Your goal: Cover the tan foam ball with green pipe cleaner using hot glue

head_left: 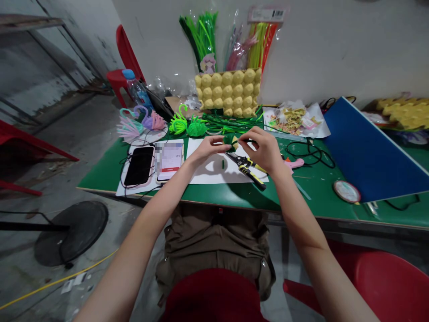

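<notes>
My left hand (212,148) is closed on a small dark green pipe-cleaner piece (229,142) with a yellowish cup-like part, apparently egg carton, beside it. My right hand (263,146) pinches a dark green pipe cleaner (240,141) that runs toward that piece; whether the two are joined I cannot tell. Both hands are above a white sheet of paper (204,175). Under them lie yellow-and-black wire pliers (252,175). A short green snippet (223,164) rests on the paper. Right of my right hand is a pink-handled tool (295,163), partly hidden.
Two phones (139,166) with cables lie left. Behind are pipe-cleaner swans (181,124), loose green pipe cleaners (234,121), a yellow egg carton (228,91) and a scrap pile (291,120). At right, a blue board (372,152) leans near a tape roll (346,191).
</notes>
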The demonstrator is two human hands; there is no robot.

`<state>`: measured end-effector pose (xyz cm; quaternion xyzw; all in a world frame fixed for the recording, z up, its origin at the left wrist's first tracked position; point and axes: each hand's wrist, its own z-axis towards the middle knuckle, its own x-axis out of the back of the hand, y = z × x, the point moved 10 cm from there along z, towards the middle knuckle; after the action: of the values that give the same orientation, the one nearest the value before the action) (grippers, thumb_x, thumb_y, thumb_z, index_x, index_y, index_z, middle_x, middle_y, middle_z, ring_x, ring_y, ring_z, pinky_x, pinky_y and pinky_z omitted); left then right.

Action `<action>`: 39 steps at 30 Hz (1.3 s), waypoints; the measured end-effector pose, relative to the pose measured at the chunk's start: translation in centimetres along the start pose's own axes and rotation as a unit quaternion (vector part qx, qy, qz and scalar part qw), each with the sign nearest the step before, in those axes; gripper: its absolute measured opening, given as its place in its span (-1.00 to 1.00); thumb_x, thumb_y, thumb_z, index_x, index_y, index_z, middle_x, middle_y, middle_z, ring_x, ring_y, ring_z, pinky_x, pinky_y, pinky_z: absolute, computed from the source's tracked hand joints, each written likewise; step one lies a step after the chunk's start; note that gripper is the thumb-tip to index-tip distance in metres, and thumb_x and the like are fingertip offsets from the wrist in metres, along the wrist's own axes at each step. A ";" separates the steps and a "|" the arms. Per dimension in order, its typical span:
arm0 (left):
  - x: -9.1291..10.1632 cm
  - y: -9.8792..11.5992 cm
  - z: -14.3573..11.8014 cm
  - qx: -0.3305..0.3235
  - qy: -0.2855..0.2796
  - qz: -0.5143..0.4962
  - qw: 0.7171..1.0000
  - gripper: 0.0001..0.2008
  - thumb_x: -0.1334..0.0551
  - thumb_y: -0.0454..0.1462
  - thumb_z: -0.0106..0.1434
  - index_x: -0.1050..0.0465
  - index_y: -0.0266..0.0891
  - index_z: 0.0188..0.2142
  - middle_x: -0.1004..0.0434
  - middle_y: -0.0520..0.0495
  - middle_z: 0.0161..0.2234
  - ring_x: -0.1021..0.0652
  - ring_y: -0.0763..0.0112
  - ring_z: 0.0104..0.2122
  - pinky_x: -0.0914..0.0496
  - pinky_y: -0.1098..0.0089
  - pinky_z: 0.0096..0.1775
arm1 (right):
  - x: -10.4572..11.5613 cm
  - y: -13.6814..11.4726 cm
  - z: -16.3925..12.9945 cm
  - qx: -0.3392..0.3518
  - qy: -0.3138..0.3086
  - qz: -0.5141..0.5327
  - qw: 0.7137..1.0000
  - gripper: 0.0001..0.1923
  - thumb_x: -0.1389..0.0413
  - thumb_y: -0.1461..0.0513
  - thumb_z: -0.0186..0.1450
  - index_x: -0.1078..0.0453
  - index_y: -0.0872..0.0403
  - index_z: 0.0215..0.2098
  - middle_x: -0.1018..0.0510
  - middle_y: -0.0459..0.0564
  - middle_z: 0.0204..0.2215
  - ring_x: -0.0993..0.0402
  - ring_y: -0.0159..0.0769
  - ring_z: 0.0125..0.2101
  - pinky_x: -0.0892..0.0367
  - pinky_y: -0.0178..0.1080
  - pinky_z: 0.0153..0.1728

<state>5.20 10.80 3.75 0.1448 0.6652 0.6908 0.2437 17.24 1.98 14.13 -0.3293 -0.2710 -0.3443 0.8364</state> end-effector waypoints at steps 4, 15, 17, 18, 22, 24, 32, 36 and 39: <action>0.1 -0.2 0.3 -0.008 -0.003 0.006 1.000 -0.38 -0.61 0.06 -0.28 -0.67 -0.26 -0.28 -0.71 -0.14 -0.27 -0.62 0.33 -0.30 -0.45 0.32 -0.17 | -0.5 0.4 0.3 -0.007 -0.018 0.013 1.000 -0.85 -0.13 0.23 0.36 -0.53 0.05 -0.32 -0.54 -0.02 -0.34 -0.34 -0.37 -0.47 -0.16 -0.26 -0.42; 0.3 0.1 0.2 -0.024 0.007 0.036 0.999 -0.36 -0.61 0.05 -0.26 -0.67 -0.28 -0.23 -0.71 -0.16 -0.25 -0.64 0.20 -0.21 -0.48 0.23 -0.09 | -0.2 1.1 0.6 -0.004 -0.016 0.051 0.999 -0.86 -0.17 0.21 0.34 -0.54 0.05 -0.33 -0.54 -0.02 -0.36 -0.25 -0.39 -0.52 -0.16 -0.26 -0.44; 0.7 -0.1 0.3 -0.020 0.026 0.022 0.999 -0.33 -0.62 0.03 -0.27 -0.66 -0.27 -0.19 -0.71 -0.17 -0.24 -0.64 0.23 -0.23 -0.48 0.23 -0.10 | -0.1 1.2 0.6 -0.003 -0.013 0.053 0.998 -0.86 -0.17 0.21 0.34 -0.54 0.05 -0.34 -0.54 -0.02 -0.37 -0.24 -0.39 -0.52 -0.16 -0.26 -0.44; 0.9 -0.3 0.4 -0.018 0.034 0.017 0.999 -0.33 -0.62 0.02 -0.26 -0.65 -0.27 -0.18 -0.71 -0.16 -0.25 -0.63 0.24 -0.24 -0.47 0.23 -0.10 | 0.0 1.2 0.6 -0.003 -0.010 0.053 0.999 -0.86 -0.17 0.21 0.34 -0.54 0.06 -0.34 -0.53 -0.03 -0.37 -0.24 -0.39 -0.52 -0.16 -0.26 -0.44; 1.0 -0.4 0.4 -0.021 0.029 0.009 0.999 -0.38 -0.63 -0.04 -0.23 -0.66 -0.27 -0.17 -0.70 -0.15 -0.26 -0.63 0.25 -0.22 -0.44 0.18 -0.02 | 0.1 1.5 0.6 -0.006 -0.004 0.042 0.999 -0.89 -0.18 0.24 0.32 -0.53 0.07 -0.35 -0.52 -0.04 -0.39 -0.23 -0.40 -0.53 -0.14 -0.27 -0.45; 0.6 -0.3 0.4 -0.025 0.013 0.011 1.000 -0.38 -0.63 -0.07 -0.24 -0.67 -0.25 -0.16 -0.70 -0.15 -0.24 -0.62 0.25 -0.20 -0.43 0.18 -0.01 | 0.0 1.5 0.5 -0.007 -0.009 0.034 0.999 -0.89 -0.18 0.25 0.32 -0.54 0.07 -0.34 -0.52 -0.04 -0.38 -0.24 -0.39 -0.52 -0.14 -0.27 -0.44; -0.4 0.1 0.2 -0.024 -0.014 0.003 1.000 -0.46 -0.61 -0.05 -0.18 -0.68 -0.22 -0.19 -0.69 -0.11 -0.24 -0.60 0.30 -0.22 -0.41 0.29 -0.09 | 0.1 1.6 0.5 -0.009 0.001 0.014 1.000 -0.87 -0.16 0.23 0.33 -0.54 0.05 -0.35 -0.52 -0.03 -0.38 -0.27 -0.37 -0.50 -0.13 -0.26 -0.43; -0.4 -0.2 0.3 -0.015 -0.019 -0.017 1.000 -0.48 -0.59 -0.02 -0.14 -0.65 -0.25 -0.23 -0.65 -0.07 -0.30 -0.58 0.37 -0.27 -0.40 0.32 -0.13 | 0.0 1.6 0.5 -0.006 0.000 0.008 1.000 -0.86 -0.15 0.23 0.33 -0.53 0.05 -0.35 -0.52 -0.03 -0.38 -0.28 -0.36 -0.50 -0.15 -0.26 -0.43; -0.1 -0.6 0.3 -0.004 -0.009 -0.032 0.999 -0.52 -0.60 -0.06 -0.14 -0.61 -0.26 -0.29 -0.62 -0.03 -0.34 -0.58 0.39 -0.28 -0.40 0.33 -0.12 | -0.1 1.7 0.5 -0.008 -0.001 0.011 1.000 -0.87 -0.14 0.23 0.33 -0.52 0.05 -0.35 -0.53 -0.03 -0.38 -0.27 -0.36 -0.51 -0.15 -0.26 -0.43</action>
<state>5.57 10.99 3.23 0.1283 0.6649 0.6836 0.2724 18.32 3.28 13.75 -0.3390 -0.2656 -0.3370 0.8372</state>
